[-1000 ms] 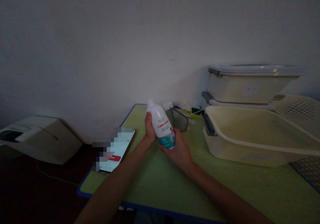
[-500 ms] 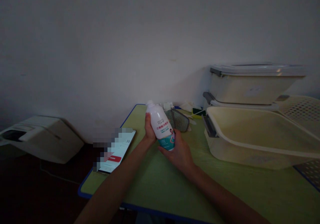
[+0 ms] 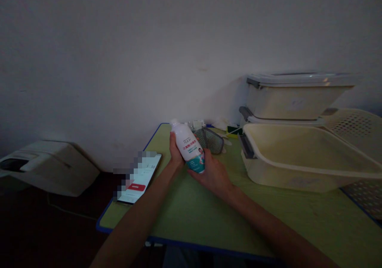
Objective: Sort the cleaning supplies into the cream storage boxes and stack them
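Note:
A white plastic bottle (image 3: 186, 142) with red lettering and a teal band on its label is held tilted above the table, its capped top leaning to the left. My left hand (image 3: 176, 150) is closed around its upper left side. Lower down, my right hand (image 3: 215, 172) grips the bottle near its base, thumb under the bottom edge. Behind the bottle lies a grey mesh pouch (image 3: 211, 140), partly covered by it. A phone (image 3: 140, 180) with a lit screen rests to the left of my left forearm.
The green table (image 3: 191, 212) has a blue edge. At right stand an open cream bin (image 3: 286, 176), a lidded box (image 3: 292, 100) and a perforated basket (image 3: 355, 128). A yellow-green sponge (image 3: 234, 131) lies at the back. On the left is a white appliance-like box (image 3: 50, 168).
Both hands still hold the bottle, which has tilted slightly more to the left. The whole view has shifted a little, so the bins appear slightly further left and higher.

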A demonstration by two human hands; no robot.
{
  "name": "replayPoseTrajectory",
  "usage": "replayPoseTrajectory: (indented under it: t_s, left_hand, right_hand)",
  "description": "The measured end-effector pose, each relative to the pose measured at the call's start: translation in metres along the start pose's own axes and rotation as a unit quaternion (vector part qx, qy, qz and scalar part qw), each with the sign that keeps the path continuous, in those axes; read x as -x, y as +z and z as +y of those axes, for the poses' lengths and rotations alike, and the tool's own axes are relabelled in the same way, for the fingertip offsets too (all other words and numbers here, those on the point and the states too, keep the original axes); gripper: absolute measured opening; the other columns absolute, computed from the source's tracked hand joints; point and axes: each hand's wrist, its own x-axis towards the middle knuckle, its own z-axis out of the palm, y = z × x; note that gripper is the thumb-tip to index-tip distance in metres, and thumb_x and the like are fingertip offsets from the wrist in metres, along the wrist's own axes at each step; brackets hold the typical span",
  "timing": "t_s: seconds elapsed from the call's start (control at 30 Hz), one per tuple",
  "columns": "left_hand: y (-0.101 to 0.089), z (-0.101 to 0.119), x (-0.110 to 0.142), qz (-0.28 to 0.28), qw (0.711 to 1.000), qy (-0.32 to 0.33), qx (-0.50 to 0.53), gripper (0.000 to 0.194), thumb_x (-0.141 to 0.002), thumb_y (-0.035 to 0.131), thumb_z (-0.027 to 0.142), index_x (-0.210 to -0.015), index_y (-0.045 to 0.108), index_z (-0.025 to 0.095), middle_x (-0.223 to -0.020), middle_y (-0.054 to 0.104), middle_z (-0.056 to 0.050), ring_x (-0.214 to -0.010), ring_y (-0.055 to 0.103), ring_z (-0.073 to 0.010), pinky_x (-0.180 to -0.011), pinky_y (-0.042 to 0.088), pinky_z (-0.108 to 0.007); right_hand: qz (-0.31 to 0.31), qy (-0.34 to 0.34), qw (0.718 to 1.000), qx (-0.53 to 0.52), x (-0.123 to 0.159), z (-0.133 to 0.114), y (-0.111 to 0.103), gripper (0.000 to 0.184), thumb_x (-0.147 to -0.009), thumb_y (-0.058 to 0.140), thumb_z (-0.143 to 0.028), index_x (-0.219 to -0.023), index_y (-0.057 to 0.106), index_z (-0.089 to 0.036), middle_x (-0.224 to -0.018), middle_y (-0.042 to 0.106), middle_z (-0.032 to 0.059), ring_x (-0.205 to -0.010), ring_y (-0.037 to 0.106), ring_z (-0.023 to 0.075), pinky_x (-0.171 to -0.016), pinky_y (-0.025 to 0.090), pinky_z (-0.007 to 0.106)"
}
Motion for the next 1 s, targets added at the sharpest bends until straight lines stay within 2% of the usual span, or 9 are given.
replayPoseTrajectory:
  t_s: [0.1,0.23,0.43,0.6,0.77,0.9,1.0]
  left_hand:
    - [0.003,0.007,0.0,-0.005,0.999,0.013,0.034,0.066,-0.07,0.038,0.073,-0.07,0.064,0.012,-0.06,0.067,-0.007,-0.049,0.063,-0.0168,-0.049,0.051,-0.027]
    - [0.008,0.023,0.003,-0.02,0.995,0.065,0.07,0.069,-0.07,0.036,0.075,-0.076,0.065,0.012,-0.067,0.069,-0.008,-0.06,0.066,-0.02,-0.061,0.054,-0.032]
    - [0.018,0.045,0.011,-0.067,0.987,0.135,0.059,0.073,-0.069,0.035,0.079,-0.093,0.064,0.017,-0.09,0.069,-0.01,-0.093,0.064,-0.0262,-0.081,0.05,-0.036]
    - [0.029,0.056,0.017,-0.076,0.985,0.147,0.04,0.071,-0.066,0.041,0.078,-0.1,0.062,0.02,-0.092,0.069,-0.009,-0.101,0.06,-0.0289,-0.08,0.05,-0.039]
    - [0.041,0.063,0.024,-0.085,0.987,0.134,0.029,0.068,-0.065,0.047,0.076,-0.102,0.061,0.021,-0.09,0.069,-0.009,-0.105,0.058,-0.0307,-0.081,0.049,-0.041]
    - [0.062,0.065,0.038,-0.152,0.98,0.116,0.046,0.069,-0.067,0.047,0.075,-0.106,0.059,0.019,-0.095,0.068,-0.011,-0.11,0.055,-0.0343,-0.083,0.048,-0.045]
    - [0.084,0.066,0.048,-0.157,0.975,0.142,0.072,0.072,-0.069,0.038,0.078,-0.103,0.059,0.019,-0.094,0.067,-0.011,-0.108,0.056,-0.0352,-0.082,0.048,-0.044]
  right_hand:
    - [0.002,-0.013,0.999,0.035,-0.002,-0.011,-0.013,0.048,-0.068,0.065,-0.041,-0.104,0.044,-0.016,-0.097,0.063,0.0158,-0.085,0.064,0.0323,-0.065,0.047,0.038]
    - [0.009,-0.061,0.99,0.124,-0.006,-0.032,-0.034,0.045,-0.07,0.062,-0.041,-0.102,0.044,-0.016,-0.091,0.064,0.0137,-0.081,0.064,0.0306,-0.061,0.047,0.036]
    - [0.031,-0.122,0.97,0.207,-0.009,-0.052,-0.063,0.044,-0.072,0.057,-0.043,-0.103,0.045,-0.015,-0.097,0.063,0.0131,-0.078,0.064,0.0293,-0.056,0.047,0.034]
    - [0.044,-0.151,0.957,0.245,-0.008,-0.053,-0.086,0.054,-0.07,0.058,-0.047,-0.11,0.043,-0.014,-0.097,0.063,0.013,-0.078,0.063,0.0291,-0.055,0.045,0.033]
    - [0.062,-0.16,0.953,0.251,-0.004,-0.046,-0.107,0.054,-0.07,0.056,-0.052,-0.11,0.042,-0.017,-0.099,0.062,0.0122,-0.075,0.063,0.0277,-0.052,0.042,0.031]
    - [0.089,-0.166,0.956,0.227,0.001,-0.038,-0.11,0.055,-0.068,0.058,-0.05,-0.108,0.043,-0.016,-0.094,0.062,0.0121,-0.076,0.063,0.0275,-0.055,0.044,0.032]
    - [0.119,-0.166,0.958,0.203,0.005,-0.034,-0.108,0.06,-0.066,0.061,-0.05,-0.111,0.04,-0.016,-0.093,0.063,0.012,-0.077,0.063,0.0278,-0.056,0.045,0.032]
